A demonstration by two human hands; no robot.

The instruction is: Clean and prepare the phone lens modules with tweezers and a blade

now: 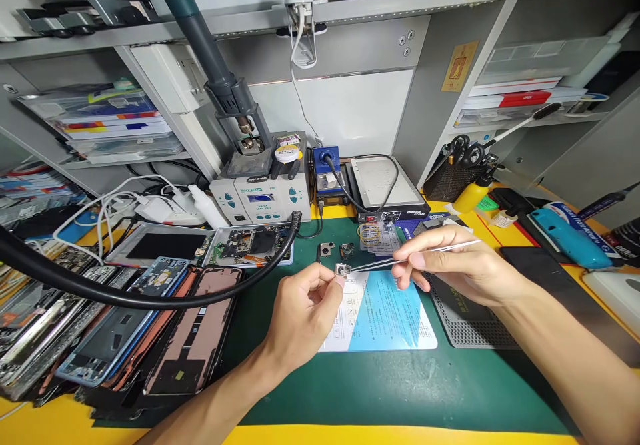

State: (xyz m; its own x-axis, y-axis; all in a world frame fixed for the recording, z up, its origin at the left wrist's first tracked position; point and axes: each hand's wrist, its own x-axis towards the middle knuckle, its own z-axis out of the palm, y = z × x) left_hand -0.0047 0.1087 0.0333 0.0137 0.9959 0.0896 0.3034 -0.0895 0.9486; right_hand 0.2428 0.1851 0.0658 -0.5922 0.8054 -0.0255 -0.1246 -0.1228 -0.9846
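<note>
Between thumb and finger, my left hand [305,311] pinches a small silvery phone camera module [343,269]. My right hand [450,261] is closed around a pair of metal tweezers [380,263], whose tips reach the module's right side; whether they grip it or only touch it I cannot tell. Beneath both hands lies a blue and white printed sheet [385,318] on the green mat [330,391]. Just behind the held part, two more small camera modules, one silvery [326,249] and one dark [346,251], rest on the mat.
Phone frames and housings [193,338] are piled at left, with a black hose [200,301] arching over them. A hot air station [265,195] and soldering station [327,171] stand behind. A dark perforated plate [475,331] lies under my right forearm; a yellow bottle [470,193] stands farther right.
</note>
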